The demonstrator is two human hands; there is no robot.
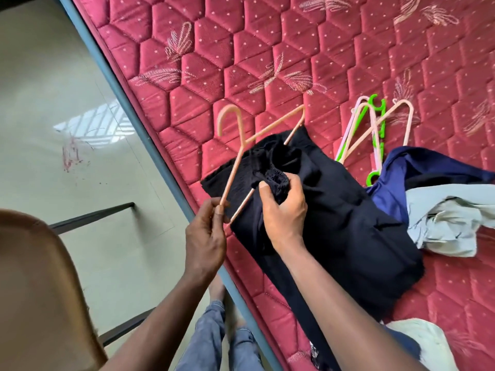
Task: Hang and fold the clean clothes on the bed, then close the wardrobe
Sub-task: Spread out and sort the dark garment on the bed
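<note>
Fingers (217, 211) of the left hand (206, 234) pinch the near corner of the peach hanger (235, 167), steadying it, probably so cloth can be fed through. The right hand (285, 210) grips the bunched elastic edge of the dark garment (342, 210), which lies on the bed (267, 49). Beyond, spare hangers (375, 124) and unfolded clothes (450, 215) wait.

Open mattress (241, 49) stretches ahead of the pink hanger (235, 167), so I can reach across freely. On my right the black garment (334, 210), a heap of clothes (450, 210) and spare hangers (375, 128) crowd it. A brown chair (34, 277) hems in my left grip (206, 236).
</note>
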